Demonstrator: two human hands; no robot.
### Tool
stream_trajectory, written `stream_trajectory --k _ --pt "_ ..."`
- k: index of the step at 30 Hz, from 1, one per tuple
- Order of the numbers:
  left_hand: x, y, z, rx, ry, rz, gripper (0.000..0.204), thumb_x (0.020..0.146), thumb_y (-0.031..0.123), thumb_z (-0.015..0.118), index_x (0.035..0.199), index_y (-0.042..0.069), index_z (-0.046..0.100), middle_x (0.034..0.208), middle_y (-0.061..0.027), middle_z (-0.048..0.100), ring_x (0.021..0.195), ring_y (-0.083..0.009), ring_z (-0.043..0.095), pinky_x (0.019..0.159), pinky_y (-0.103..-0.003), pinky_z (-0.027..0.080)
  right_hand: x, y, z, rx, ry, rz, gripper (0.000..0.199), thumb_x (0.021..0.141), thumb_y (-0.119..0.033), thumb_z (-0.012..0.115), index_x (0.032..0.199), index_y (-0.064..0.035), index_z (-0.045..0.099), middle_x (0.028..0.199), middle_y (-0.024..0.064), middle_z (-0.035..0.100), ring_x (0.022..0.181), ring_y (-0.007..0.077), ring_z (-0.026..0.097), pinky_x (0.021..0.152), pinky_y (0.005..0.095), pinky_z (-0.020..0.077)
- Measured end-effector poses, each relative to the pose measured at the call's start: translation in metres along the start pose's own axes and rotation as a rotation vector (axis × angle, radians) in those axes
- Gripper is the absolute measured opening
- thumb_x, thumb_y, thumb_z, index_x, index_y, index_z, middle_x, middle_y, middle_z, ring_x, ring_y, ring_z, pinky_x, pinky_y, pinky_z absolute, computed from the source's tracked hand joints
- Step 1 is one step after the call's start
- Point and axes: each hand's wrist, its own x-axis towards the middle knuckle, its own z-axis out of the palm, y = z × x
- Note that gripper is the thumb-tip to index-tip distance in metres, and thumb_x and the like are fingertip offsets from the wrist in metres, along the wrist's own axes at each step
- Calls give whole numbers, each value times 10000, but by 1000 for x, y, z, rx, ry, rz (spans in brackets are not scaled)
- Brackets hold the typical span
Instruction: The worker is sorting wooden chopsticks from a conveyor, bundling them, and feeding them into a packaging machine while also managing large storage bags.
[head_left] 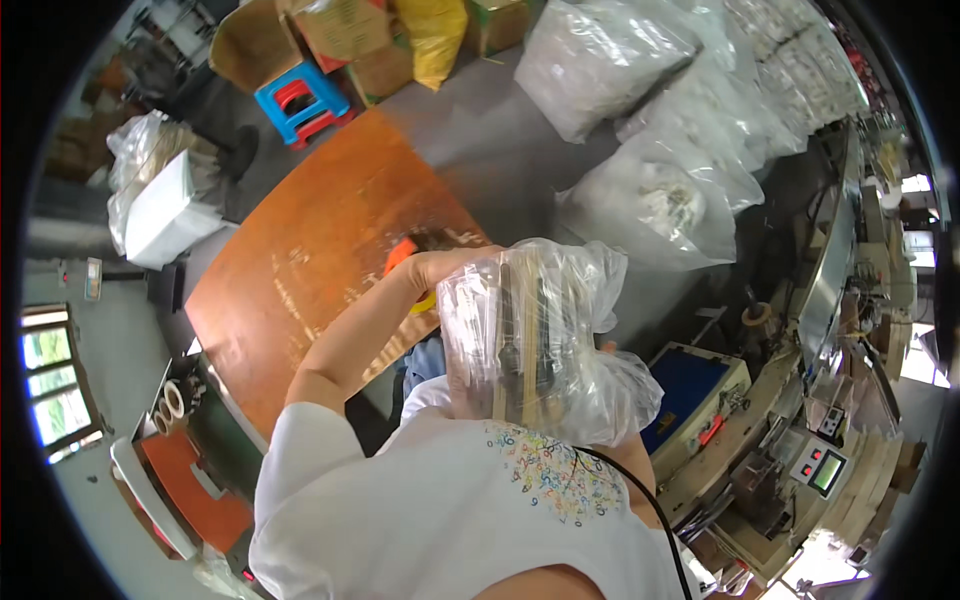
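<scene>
The left hand (pixel 445 268) clasps the far-left edge of a bundle (pixel 530 340) just to its right, already bagged in clear plastic, its closure unclear, not set down on the brown table (pixel 330 220) leftward; the right hand (pixel 608 347) is mostly hidden, its grip untellable.

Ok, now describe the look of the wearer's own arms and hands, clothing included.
The left hand shows no glove, and the left forearm is bare, with no watch in sight. The loose, plain white left sleeve is short. The white shirt has a print of small multicoloured rings. A thin black cable curves down its right side. The right hand is mostly hidden.
</scene>
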Motion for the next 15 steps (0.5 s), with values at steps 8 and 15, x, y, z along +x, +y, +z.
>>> stream_trajectory --k 8,15 --pt "200 115 32 -96 -319 8 577 917 369 458 1364 31 320 1413 -130 307 1291 -214 303 1084 -323 184 21 -65 -81 28 131 -71 425 827 -299 609 1119 5 548 1003 88 598 880 160 576 764 282 463" --pt "279 119 9 249 -350 92 503 922 337 461 1313 24 407 1362 -108 393 1282 -212 333 1069 -337 253 100 -141 -142 -1 243 -181 444 816 -306 624 1121 7 545 1000 91 598 875 164 576 757 283 462"
